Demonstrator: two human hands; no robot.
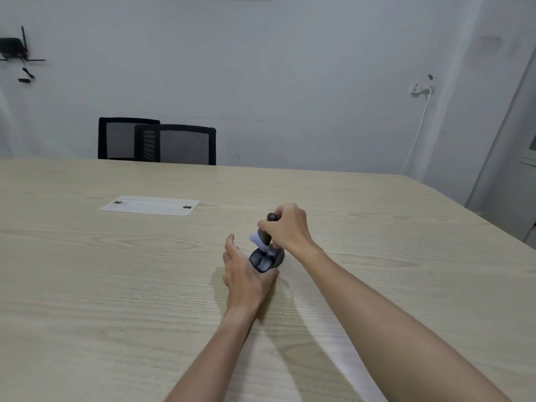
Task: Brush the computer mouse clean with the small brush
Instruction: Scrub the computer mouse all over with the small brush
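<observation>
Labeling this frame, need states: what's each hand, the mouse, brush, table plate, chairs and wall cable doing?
Mouse: on the table, held at its near end by the left hand.
Left hand: grips the mouse, fingers partly spread.
Brush: tilted, white bristles on the mouse.
Right hand: grips the brush handle.
Plate: lies flat in the table.
Chairs: two, behind the far edge.
Cable: plugged in at the wall, hanging.

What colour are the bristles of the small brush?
White, against the dark handle of the brush; the head view shows them, slightly blurred.
</observation>
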